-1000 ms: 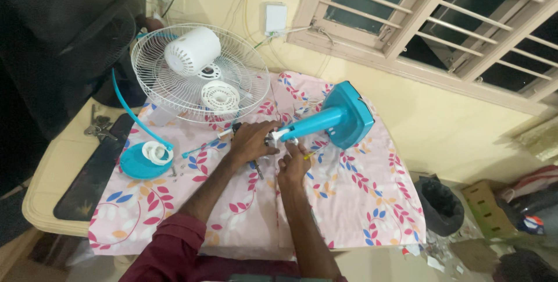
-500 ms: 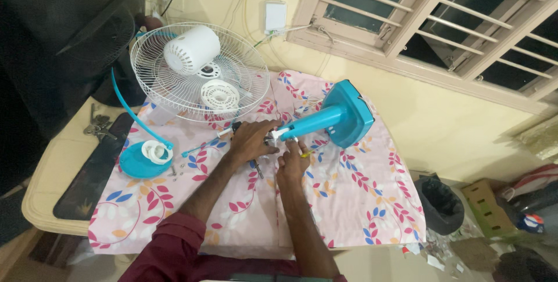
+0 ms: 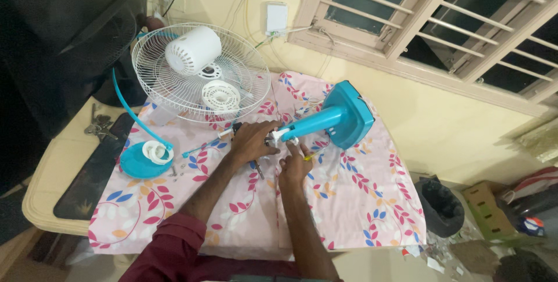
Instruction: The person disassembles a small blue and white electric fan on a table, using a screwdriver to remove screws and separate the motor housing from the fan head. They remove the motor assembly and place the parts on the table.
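Whatever small part was pinched at the end of the teal fan stand [image 3: 334, 120] couldn't really be made out, since it was covered by the left hand [image 3: 251, 141] and right hand [image 3: 294, 167]. The tiny bits scattered beside the round teal cap [image 3: 139, 163] were too small to be identified. The keys [image 3: 97, 126] were half lost in shadow.

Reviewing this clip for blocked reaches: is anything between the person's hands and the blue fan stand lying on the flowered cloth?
Nothing visible. The left hand and the right hand are already at the narrow end of the blue fan stand, with no object between them. The white fan grille and the round blue cap lie off to the side.
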